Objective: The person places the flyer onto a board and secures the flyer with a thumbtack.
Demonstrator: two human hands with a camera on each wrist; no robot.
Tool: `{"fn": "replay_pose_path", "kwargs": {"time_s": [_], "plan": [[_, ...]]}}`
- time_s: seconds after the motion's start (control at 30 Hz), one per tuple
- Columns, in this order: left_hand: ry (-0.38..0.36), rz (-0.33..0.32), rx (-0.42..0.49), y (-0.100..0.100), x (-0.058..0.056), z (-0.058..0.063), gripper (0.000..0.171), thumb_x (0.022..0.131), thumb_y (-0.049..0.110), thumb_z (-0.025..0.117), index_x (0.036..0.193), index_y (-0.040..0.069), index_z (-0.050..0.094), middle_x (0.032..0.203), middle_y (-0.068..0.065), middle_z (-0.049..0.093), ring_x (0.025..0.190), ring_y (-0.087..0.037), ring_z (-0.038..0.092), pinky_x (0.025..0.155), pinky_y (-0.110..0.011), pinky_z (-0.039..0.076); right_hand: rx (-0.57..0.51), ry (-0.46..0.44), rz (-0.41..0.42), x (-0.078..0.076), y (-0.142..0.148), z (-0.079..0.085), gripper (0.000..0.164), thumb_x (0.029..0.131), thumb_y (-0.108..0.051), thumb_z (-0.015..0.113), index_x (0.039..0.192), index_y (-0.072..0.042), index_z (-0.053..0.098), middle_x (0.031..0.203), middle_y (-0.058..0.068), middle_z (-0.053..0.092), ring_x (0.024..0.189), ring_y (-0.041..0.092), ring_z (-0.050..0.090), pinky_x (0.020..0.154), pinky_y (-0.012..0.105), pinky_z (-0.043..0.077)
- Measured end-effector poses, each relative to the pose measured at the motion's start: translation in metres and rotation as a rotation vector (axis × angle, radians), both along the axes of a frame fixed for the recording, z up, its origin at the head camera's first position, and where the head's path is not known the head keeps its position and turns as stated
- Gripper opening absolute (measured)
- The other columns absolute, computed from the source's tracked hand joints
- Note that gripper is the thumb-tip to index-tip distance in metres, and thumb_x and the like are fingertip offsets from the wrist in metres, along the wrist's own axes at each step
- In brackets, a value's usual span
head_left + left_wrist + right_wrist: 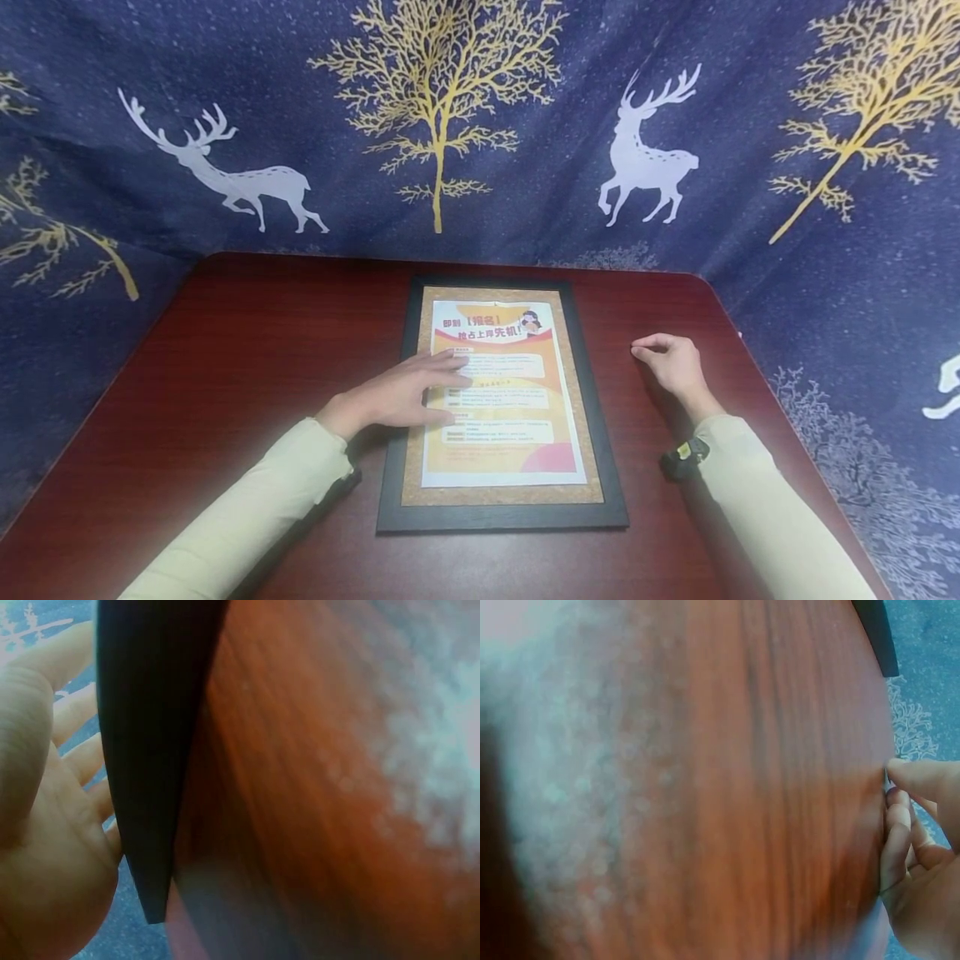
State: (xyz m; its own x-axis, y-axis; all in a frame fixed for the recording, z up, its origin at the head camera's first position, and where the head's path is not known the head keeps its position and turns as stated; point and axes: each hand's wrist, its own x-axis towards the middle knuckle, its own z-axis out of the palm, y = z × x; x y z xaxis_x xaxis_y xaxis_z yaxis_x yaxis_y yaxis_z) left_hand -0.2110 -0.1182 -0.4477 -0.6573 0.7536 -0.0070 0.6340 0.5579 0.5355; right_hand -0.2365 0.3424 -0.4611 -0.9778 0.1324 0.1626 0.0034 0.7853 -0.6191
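Note:
A corkboard [415,467] in a dark frame lies on the table, bearing a printed orange, yellow and white poster [487,462]. A small pin [496,305] shows at the poster's top edge. My left hand [408,392] lies over the left side of the board, fingers spread and reaching onto the poster; the left wrist view shows its palm beside the dark frame [154,750]. To the right of the board, my right hand [675,364] has thumb and index fingertip together close to the tabletop. Between them, in the right wrist view, is a tiny thin pin-like thing [886,777], mostly hidden.
The dark red wooden table [247,358] has rounded far corners. Behind it and along its right side hangs a blue cloth [525,183] printed with white deer and golden trees. A dark wrist strap [684,458] sits at my right sleeve.

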Motion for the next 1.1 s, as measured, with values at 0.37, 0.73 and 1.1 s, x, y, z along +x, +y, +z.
{"fn": "replay_pose_path", "kwargs": {"time_s": [0.37,0.73,1.1], "plan": [[-0.025,0.011,0.006,0.0,-0.001,0.001,0.06,0.089,0.04,0.076,0.143,0.021,0.059,0.159,0.0,0.037,0.151,-0.022,0.021,0.122,-0.048,0.011,-0.028,-0.016,0.013,0.003,0.0,0.006,0.017,0.093,-0.015,0.072,0.102,-0.002,0.078,0.103,0.018,0.074,0.111,0.033,0.063,0.091,0.041,0.046],[-0.05,0.011,0.001,0.0,-0.003,0.0,0.06,0.089,0.042,0.075,0.143,0.022,0.058,0.161,0.001,0.034,0.152,-0.021,0.019,0.122,-0.051,0.009,-0.136,-0.038,0.013,0.007,-0.001,0.007,0.017,0.095,-0.01,0.069,0.105,0.003,0.075,0.091,0.018,0.075,0.064,0.003,0.062,0.051,0.022,0.049],[-0.068,0.034,-0.006,-0.001,-0.002,0.0,0.06,0.089,0.042,0.075,0.143,0.023,0.058,0.161,0.003,0.034,0.152,-0.018,0.019,0.122,-0.047,0.008,-0.291,-0.058,0.073,0.012,-0.01,0.014,0.021,0.097,-0.006,0.064,0.11,0.01,0.069,0.095,0.018,0.075,0.064,0.004,0.067,0.052,0.023,0.055]]}}
